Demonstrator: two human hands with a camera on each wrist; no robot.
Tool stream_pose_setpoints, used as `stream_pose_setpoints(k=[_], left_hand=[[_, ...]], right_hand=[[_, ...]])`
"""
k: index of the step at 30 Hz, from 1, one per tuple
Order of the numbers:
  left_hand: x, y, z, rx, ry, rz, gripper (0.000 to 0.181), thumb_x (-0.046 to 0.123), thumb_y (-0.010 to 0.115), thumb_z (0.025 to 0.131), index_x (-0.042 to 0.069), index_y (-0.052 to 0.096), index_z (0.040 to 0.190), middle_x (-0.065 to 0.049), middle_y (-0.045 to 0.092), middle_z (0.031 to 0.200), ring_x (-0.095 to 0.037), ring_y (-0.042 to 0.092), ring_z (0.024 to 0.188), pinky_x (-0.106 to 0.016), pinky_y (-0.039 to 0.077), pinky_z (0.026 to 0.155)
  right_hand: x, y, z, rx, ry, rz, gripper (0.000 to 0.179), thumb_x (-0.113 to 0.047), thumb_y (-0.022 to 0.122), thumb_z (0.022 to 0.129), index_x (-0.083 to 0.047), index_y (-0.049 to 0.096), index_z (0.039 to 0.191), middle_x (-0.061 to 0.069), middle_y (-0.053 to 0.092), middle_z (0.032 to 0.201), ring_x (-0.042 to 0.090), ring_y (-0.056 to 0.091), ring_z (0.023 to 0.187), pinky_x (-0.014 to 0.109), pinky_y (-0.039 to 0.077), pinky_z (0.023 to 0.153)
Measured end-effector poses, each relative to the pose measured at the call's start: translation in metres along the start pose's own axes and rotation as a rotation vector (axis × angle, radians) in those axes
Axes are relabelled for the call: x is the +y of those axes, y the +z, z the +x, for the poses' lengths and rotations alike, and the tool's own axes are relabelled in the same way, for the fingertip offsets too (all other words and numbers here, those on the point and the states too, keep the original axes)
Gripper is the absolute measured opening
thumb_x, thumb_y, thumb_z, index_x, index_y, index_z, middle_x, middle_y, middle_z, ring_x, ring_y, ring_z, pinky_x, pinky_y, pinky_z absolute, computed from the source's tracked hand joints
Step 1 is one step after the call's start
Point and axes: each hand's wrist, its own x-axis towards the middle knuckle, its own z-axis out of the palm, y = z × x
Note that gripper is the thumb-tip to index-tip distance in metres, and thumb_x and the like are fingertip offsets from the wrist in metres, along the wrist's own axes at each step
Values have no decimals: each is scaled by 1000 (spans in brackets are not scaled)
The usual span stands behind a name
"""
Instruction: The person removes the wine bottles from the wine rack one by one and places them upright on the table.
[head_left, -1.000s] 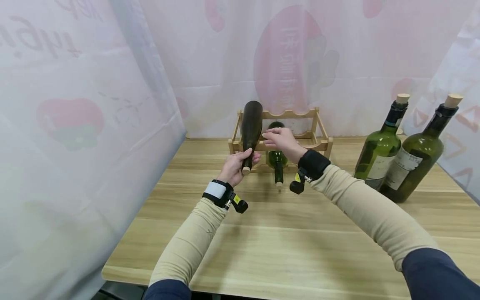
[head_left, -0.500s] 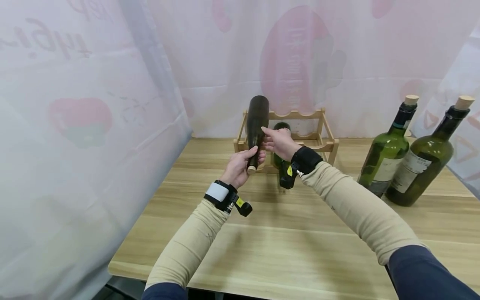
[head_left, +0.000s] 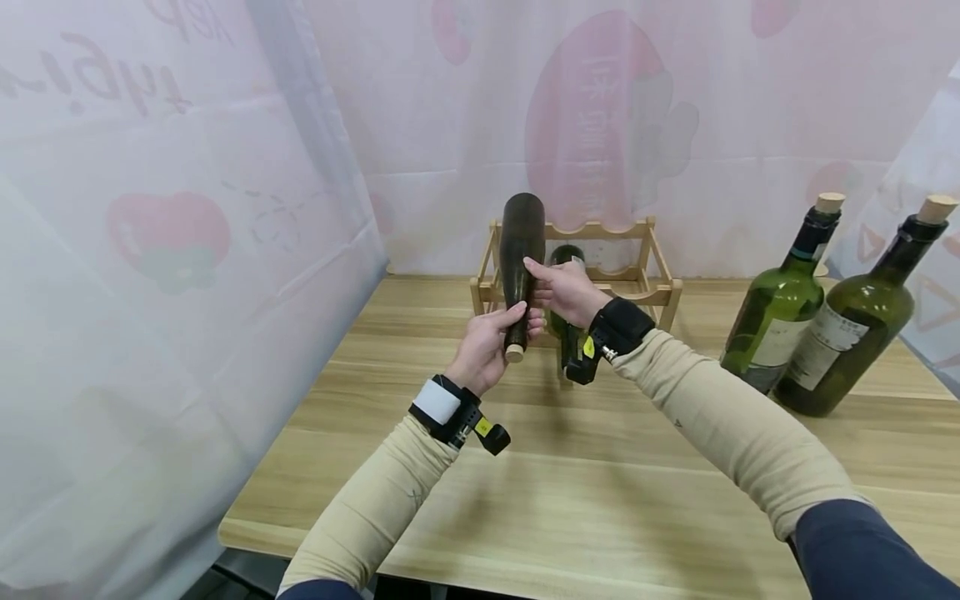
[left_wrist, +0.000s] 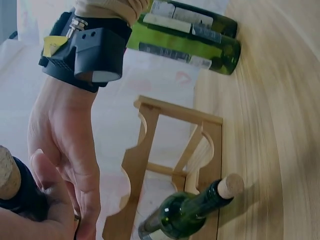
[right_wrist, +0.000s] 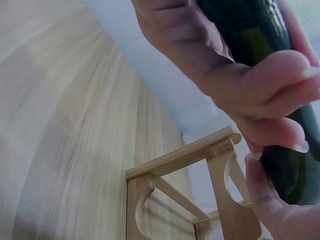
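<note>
Dark bottle at the rack's left end, cork toward me, my left hand gripping its neck, right hand its body; I'd guide both evenly, clear of the racked green bottle

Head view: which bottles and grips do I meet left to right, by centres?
Left grip, held dark bottle, right grip, standing green bottle, standing darker bottle. Racked bottle left out: the right grip overlaps it.
</note>
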Motion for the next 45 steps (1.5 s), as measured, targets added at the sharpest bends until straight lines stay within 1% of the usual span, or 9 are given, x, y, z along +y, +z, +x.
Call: stream_pose_setpoints(k=[3, 7, 9, 13, 22, 27, 33, 41, 45], left_hand=[[2, 6, -5, 2, -4, 2, 42, 6, 52, 98, -19, 43, 131, -10, 70, 78, -15, 69, 73, -22, 59, 70], [2, 11, -11, -3, -10, 15, 42, 6, 52, 99, -18, 43, 132, -10, 70, 79, -15, 70, 73, -22, 58, 71], [1, 14, -14, -11, -13, 23, 42, 7, 51, 99, -18, 43, 132, -9, 70, 80, -15, 70, 73, -22, 58, 71], [0, 19, -20, -28, -28, 37, 43, 8, 51, 99, -18, 42, 133, -9, 69, 81, -14, 70, 73, -21, 58, 71], [-2, 30, -30, -42, -58, 59, 44, 10, 53, 99, -17, 44, 133, -8, 70, 81, -13, 70, 74, -22, 58, 73], [-6, 36, -35, -48, -71, 57, 44, 10, 53, 99, -16, 45, 133, -7, 70, 82, -12, 69, 74, -22, 58, 74], [-11, 44, -38, -73, -57, 72, 43, 10, 52, 99, -16, 44, 133, -8, 69, 82, -14, 69, 77, -23, 58, 75], [-18, 51, -38, -77, -60, 61, 42, 10, 53, 99, -15, 46, 132, -10, 69, 85, -15, 69, 80, -25, 59, 77], [-21, 53, -39, -84, -70, 54, 44, 10, 53, 99, -14, 43, 134, -9, 69, 86, -15, 69, 80, -25, 58, 78]], right_hand=[[-4, -1, -6, -11, 0, -10, 39, -26, 53, 99, 8, 53, 117, 13, 66, 101, 21, 65, 99, 31, 52, 92], [-7, -2, -14, -20, 16, -24, 51, -27, 49, 101, 11, 41, 134, 27, 51, 135, 34, 50, 130, 40, 42, 110], [-7, -2, -19, -18, 19, -21, 53, -26, 48, 101, 12, 37, 138, 29, 45, 142, 35, 44, 135, 42, 38, 112], [-9, -4, -29, 0, 16, -23, 56, -26, 49, 101, 11, 34, 140, 29, 43, 144, 35, 45, 135, 42, 39, 112], [-9, -11, -44, 10, -9, -55, 55, -27, 49, 101, 13, 36, 138, 26, 48, 135, 33, 49, 129, 42, 42, 109], [-10, -17, -54, 2, -24, -73, 52, -27, 50, 101, 12, 40, 134, 14, 61, 114, 22, 62, 110, 40, 47, 105], [-14, -23, -66, 5, -38, -87, 46, -27, 50, 100, 10, 44, 127, 1, 66, 90, 11, 65, 89, 28, 55, 88], [-14, -32, -72, 0, -44, -71, 35, -25, 52, 99, 7, 50, 112, 0, 65, 80, 10, 63, 79, 25, 56, 79], [-14, -36, -73, 11, -39, -81, 41, -26, 53, 99, 10, 48, 118, 0, 65, 82, 9, 63, 78, 25, 56, 79]])
